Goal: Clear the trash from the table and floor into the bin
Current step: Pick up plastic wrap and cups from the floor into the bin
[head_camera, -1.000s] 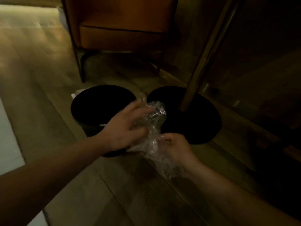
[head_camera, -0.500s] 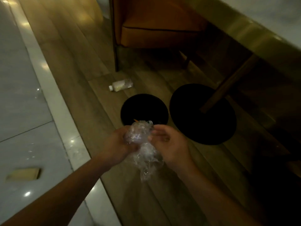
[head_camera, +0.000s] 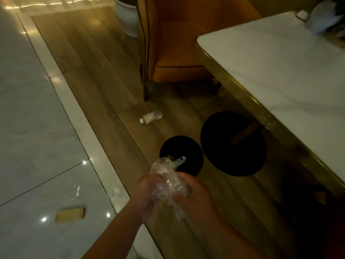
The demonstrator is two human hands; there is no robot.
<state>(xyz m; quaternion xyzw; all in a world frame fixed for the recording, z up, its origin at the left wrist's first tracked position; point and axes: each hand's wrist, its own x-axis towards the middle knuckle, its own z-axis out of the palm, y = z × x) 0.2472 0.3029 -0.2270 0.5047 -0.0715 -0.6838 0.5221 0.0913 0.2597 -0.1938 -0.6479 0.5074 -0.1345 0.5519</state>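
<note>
Both hands squeeze a wad of clear crumpled plastic wrap (head_camera: 166, 181) just in front of the round black bin (head_camera: 188, 152) on the wooden floor. My left hand (head_camera: 147, 193) grips the wad from the left and my right hand (head_camera: 194, 195) from the right. A loose tail of the plastic hangs down between my wrists. Something small with a white cap (head_camera: 182, 159) shows at the bin's near rim. A small clear plastic bottle (head_camera: 151, 117) lies on its side on the floor beyond the bin.
A white marble table (head_camera: 280, 71) with a gold edge fills the right; its round black base (head_camera: 233, 144) stands beside the bin. An orange chair (head_camera: 177, 43) is behind. A brown card (head_camera: 70, 214) and a small clear scrap (head_camera: 114, 192) lie on the tiled floor at left.
The view has risen and pulled back, so the table top and the bottle now show. My hands have pressed the plastic into a tighter wad and drawn it back from the bin.
</note>
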